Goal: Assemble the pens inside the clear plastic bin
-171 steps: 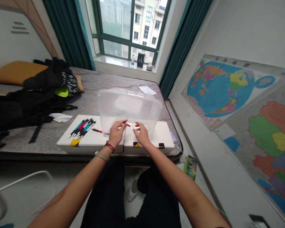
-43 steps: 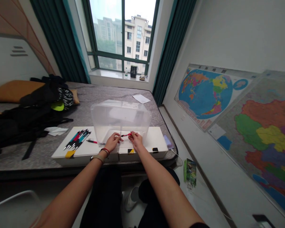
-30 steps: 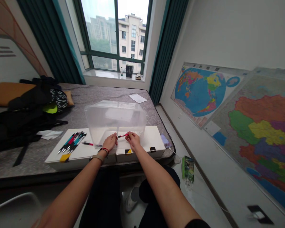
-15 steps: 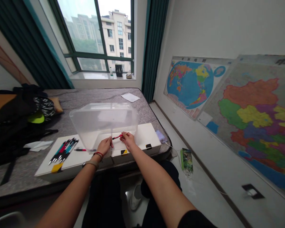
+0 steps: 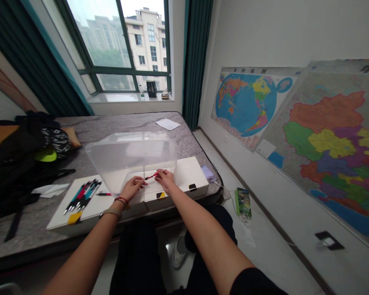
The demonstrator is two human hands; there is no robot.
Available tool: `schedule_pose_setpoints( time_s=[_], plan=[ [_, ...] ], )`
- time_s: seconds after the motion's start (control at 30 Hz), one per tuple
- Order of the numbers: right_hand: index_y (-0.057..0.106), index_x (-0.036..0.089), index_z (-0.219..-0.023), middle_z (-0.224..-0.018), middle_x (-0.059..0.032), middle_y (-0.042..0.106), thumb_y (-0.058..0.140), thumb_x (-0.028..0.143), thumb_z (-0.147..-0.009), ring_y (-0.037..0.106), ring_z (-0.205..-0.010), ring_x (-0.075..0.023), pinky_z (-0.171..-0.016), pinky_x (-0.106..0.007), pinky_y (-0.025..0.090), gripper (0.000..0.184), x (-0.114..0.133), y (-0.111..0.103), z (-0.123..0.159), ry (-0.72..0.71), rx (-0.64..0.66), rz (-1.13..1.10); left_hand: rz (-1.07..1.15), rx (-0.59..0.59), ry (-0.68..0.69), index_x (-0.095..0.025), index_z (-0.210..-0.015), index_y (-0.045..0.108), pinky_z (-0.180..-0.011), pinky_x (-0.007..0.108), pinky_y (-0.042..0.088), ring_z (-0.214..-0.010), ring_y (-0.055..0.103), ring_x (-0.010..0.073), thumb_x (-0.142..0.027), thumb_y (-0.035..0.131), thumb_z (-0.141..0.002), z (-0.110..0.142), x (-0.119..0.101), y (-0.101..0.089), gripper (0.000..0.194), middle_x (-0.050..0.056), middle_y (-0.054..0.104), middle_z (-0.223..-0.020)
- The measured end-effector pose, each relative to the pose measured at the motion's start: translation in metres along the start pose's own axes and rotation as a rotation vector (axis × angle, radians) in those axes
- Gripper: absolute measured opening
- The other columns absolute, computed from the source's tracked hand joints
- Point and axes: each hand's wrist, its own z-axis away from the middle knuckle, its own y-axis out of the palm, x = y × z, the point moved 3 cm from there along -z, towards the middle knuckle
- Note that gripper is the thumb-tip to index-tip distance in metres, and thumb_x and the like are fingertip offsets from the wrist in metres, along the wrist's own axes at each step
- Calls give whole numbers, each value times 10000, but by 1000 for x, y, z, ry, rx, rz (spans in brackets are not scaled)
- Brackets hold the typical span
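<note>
Between my two hands is a slim red and black pen point(image 5: 150, 177), held level above the white box. My left hand point(image 5: 133, 187) pinches its black end, and my right hand point(image 5: 165, 180) grips the red end, with a thin piece sticking out past the fingers. Just behind the hands, a clear plastic bin point(image 5: 132, 153) stands on its side, its opening facing me. To the left, several pens point(image 5: 82, 196) in teal, red and black lie in a bunch on the white box point(image 5: 184, 172). One more red and black pen point(image 5: 103, 194) lies apart, beside the bin.
A grey mattress point(image 5: 117, 122) bears the boxes. Black bags point(image 5: 21, 147) and crumpled tissue point(image 5: 51, 190) lie at left; a white sheet point(image 5: 168, 123) lies behind the bin. A green carton point(image 5: 243, 201) with a cable stands on the floor at right. Maps point(image 5: 246, 102) hang on the wall.
Earlier my hands held separate small pieces; now a joined red and black pen spans them. My view has swung right. In the last half second my left fingers have shifted on the pen's end.
</note>
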Motion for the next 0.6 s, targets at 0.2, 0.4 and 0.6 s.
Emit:
schedule_pose_setpoints(
  time_s=[0.2, 0.4, 0.6],
  plan=[
    [614, 148, -789, -631, -6, 657, 779, 269, -696, 610, -586, -107, -627, -258, 559, 225, 0, -1, -1, -5, 8, -3, -139, -16, 41, -191, -736, 570, -642, 281, 443, -657, 583, 174, -646, 452, -777, -1, -2, 2, 472, 54, 710, -741],
    [620, 141, -808, -640, -9, 658, 750, 241, -727, 608, -589, -105, -620, -250, 557, 184, 1, -1, 1, 1, 11, -7, -289, -72, -10, -209, -563, 523, -611, 285, 399, -560, 543, 172, -588, 338, -844, -6, 1, 2, 506, 13, 601, -524],
    [616, 151, -809, -691, -14, 668, 738, 245, -740, 628, -638, -111, -623, -241, 554, 169, 2, 0, 1, 6, -10, -4, -193, -170, -65, -200, -622, 561, -599, 291, 417, -550, 560, 181, -607, 380, -814, -9, 7, 1, 485, 24, 616, -529]
  ],
)
